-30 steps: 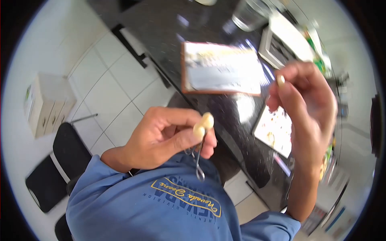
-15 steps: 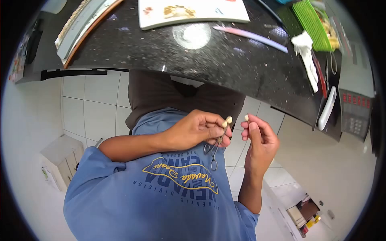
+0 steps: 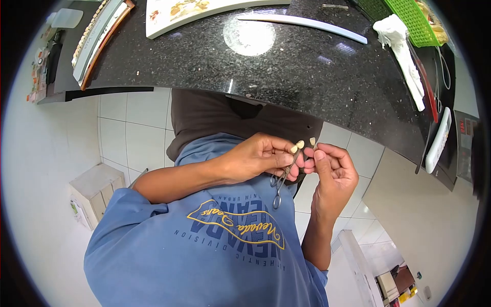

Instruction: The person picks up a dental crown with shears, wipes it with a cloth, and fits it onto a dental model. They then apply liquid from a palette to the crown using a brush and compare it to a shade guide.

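My left hand (image 3: 261,158) is closed around small scissor-handled metal forceps (image 3: 281,183), whose finger rings hang below toward the shirt. Two joined ivory tooth crowns (image 3: 297,147) show at the forceps' upper end, beside my left fingertips. Close by on the right, my right hand (image 3: 335,171) pinches a single ivory tooth crown (image 3: 312,141) upright between thumb and forefinger. Its other fingers curl near my left fingertips. Both hands are in front of the blue shirt, below the counter edge.
On the dark speckled counter (image 3: 194,66) lie a white board (image 3: 225,6) with brown stains, a long pale blade-like strip (image 3: 317,26) and a crumpled white cloth (image 3: 404,56). A green basket (image 3: 417,23) stands at the back right. A tooth shade guide (image 3: 99,43) lies at left.
The hands have come closer together, and the single crown now stands higher above my right fingertips. The counter has shifted in view as the head moved.
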`<action>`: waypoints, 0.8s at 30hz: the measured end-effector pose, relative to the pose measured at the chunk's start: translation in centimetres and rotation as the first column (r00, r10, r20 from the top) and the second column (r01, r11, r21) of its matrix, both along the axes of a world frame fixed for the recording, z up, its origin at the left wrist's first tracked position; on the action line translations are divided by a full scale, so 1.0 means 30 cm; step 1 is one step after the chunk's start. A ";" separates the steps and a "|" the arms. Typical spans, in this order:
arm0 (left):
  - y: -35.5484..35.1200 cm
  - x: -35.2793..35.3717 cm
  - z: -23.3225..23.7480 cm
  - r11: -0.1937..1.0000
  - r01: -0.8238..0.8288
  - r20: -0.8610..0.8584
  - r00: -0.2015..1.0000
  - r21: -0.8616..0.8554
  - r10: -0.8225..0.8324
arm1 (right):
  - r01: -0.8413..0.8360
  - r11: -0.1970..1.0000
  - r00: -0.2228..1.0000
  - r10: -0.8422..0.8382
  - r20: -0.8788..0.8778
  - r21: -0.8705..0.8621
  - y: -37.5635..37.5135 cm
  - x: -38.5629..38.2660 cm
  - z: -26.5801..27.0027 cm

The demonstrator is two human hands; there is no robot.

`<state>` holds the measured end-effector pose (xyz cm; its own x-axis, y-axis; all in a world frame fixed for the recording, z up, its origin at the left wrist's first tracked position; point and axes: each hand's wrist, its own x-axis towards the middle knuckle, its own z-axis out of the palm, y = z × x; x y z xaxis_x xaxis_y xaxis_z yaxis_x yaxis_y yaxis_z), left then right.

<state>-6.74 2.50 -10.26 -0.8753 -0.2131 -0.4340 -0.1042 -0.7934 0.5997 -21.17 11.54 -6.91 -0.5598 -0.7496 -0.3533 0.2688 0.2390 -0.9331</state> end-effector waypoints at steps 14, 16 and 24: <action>-0.017 -0.018 0.016 0.999 0.037 -0.026 0.999 0.007 -0.037 | -0.009 1.000 0.999 0.010 -0.032 0.014 0.003 -0.023 0.025; -0.019 -0.018 0.017 0.999 0.042 -0.022 0.999 -0.021 -0.043 | -0.001 1.000 0.999 0.001 -0.033 0.010 0.001 -0.021 0.027; -0.019 -0.017 0.034 1.000 0.024 -0.007 1.000 -0.016 -0.024 | 0.012 1.000 0.998 -0.011 -0.055 0.002 0.002 -0.019 0.037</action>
<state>-7.26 1.93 -9.25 -0.8835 -0.1983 -0.4244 -0.1190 -0.7812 0.6128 -21.75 11.60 -5.79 -0.5872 -0.7421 -0.3232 0.2195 0.2384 -0.9460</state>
